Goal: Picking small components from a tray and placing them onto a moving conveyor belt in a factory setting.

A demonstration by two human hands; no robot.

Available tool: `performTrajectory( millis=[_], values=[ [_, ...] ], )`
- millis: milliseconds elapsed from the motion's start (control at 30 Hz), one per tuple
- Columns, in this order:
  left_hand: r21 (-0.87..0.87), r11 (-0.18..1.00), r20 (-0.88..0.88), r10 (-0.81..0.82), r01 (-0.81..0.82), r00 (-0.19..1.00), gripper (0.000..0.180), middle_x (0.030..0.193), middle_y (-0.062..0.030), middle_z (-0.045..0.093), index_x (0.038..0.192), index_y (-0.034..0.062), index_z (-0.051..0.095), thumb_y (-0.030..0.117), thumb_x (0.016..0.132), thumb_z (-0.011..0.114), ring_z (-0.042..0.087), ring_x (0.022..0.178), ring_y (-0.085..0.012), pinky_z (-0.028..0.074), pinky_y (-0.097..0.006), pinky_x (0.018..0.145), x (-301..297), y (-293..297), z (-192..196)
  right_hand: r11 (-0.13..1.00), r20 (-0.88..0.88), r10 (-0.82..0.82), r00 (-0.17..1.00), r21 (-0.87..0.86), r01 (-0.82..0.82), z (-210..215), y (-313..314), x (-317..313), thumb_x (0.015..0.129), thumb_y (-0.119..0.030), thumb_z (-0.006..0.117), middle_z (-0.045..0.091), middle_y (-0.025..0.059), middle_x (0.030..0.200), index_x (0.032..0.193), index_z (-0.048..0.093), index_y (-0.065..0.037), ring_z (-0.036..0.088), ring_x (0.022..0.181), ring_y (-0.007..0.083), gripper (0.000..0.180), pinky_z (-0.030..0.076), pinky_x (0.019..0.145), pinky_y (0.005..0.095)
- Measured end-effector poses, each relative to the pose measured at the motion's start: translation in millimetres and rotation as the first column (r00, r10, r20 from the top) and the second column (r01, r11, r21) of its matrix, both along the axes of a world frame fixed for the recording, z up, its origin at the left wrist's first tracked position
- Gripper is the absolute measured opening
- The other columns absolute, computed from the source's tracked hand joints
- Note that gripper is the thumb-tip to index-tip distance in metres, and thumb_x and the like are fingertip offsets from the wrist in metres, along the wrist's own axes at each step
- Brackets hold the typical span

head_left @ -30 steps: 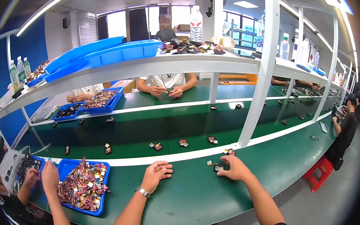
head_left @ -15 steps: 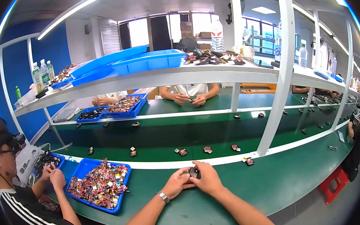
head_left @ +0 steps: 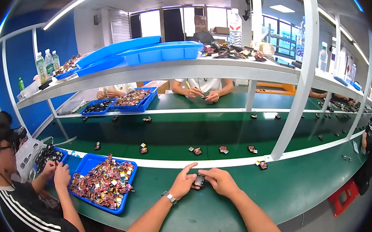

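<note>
Just above the green tabletop, between my two hands, is a small dark, boxy device (head_left: 199, 181) with a greyish rectangular face. My left hand (head_left: 183, 182), with a metal-banded watch at the wrist, grips the device's left side; its upper finger or thumb sticks up, off the device. The fingers of my right hand (head_left: 219, 181) are bent against the device's upper right edge. The undersides of both hands are hidden. Ahead and to the right, a small reddish part with a white tab (head_left: 262, 165) lies by the white rail.
At left, a blue tray (head_left: 126, 201) heaped with reddish parts stands beside a seated co-worker (head_left: 26, 209) handling something small. Beyond the white rail (head_left: 216, 163), a green belt (head_left: 174, 134) carries scattered parts. A white post (head_left: 295, 75) and shelf edge (head_left: 160, 72) cross ahead.
My left hand's upper finger has lifted away from the device, and more of its face shows. The view has shifted slightly. The person opposite now holds a thin tool.
</note>
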State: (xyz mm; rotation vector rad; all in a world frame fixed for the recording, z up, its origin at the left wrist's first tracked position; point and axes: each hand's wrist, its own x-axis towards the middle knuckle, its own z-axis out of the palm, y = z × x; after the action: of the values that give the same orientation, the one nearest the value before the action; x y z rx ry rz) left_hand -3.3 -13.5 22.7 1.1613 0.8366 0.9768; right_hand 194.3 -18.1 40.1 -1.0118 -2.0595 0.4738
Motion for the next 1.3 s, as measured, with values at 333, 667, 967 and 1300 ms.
performTrajectory(
  millis=[333, 667, 967, 1300],
  values=[
    [0.113, 0.993, -0.165, -0.004, 0.023, 0.986, 0.031, 0.099, -0.0099, 0.064, 0.129, 0.0019, 0.05, 0.008, 0.1, 0.045, 0.064, 0.091, -0.0161, 0.059, -0.033, 0.08, 3, 5, -12, 0.976, 0.08, 0.102, 0.991, 0.184, -0.116, 5, 0, 2, 0.074, -0.008, 0.076, 0.06, 0.004, 0.1, 0.087, 0.066, -0.01, 0.057, 0.1, 0.0239, 0.016, 0.051, 0.083, 0.0364],
    [0.059, 0.998, -0.047, -0.007, 0.009, 0.999, 0.024, 0.108, -0.0114, 0.063, 0.122, -0.0003, 0.053, 0.005, 0.099, 0.045, 0.064, 0.098, -0.018, 0.057, -0.034, 0.087, 1, 4, -7, 0.943, 0.198, 0.142, 0.97, 0.271, -0.193, -3, 4, -1, 0.075, -0.007, 0.07, 0.061, 0.0032, 0.099, 0.088, 0.063, -0.01, 0.058, 0.093, 0.0237, 0.016, 0.051, 0.08, 0.0366],
    [0.021, 0.999, 0.02, 0.041, -0.042, 0.999, 0.023, 0.111, -0.0124, 0.061, 0.121, 0.0003, 0.05, 0.002, 0.098, 0.045, 0.063, 0.101, -0.0203, 0.057, -0.036, 0.089, -1, 7, -14, 0.99, 0.174, 0.098, 0.98, 0.08, -0.113, -3, -6, -6, 0.082, -0.005, 0.064, 0.059, 0.0053, 0.11, 0.106, 0.065, -0.008, 0.061, 0.097, 0.0275, 0.024, 0.052, 0.081, 0.0367],
    [0.039, 0.999, -0.029, 0.017, -0.016, 0.999, 0.023, 0.113, -0.0108, 0.061, 0.121, 0.0019, 0.05, 0.002, 0.098, 0.045, 0.062, 0.103, -0.0179, 0.057, -0.034, 0.087, 3, 4, -11, 0.998, 0.123, -0.005, 0.992, 0.055, -0.002, -9, -2, -10, 0.082, -0.006, 0.066, 0.056, 0.0072, 0.101, 0.096, 0.063, -0.008, 0.061, 0.088, 0.0272, 0.015, 0.051, 0.076, 0.0382]
  ],
)
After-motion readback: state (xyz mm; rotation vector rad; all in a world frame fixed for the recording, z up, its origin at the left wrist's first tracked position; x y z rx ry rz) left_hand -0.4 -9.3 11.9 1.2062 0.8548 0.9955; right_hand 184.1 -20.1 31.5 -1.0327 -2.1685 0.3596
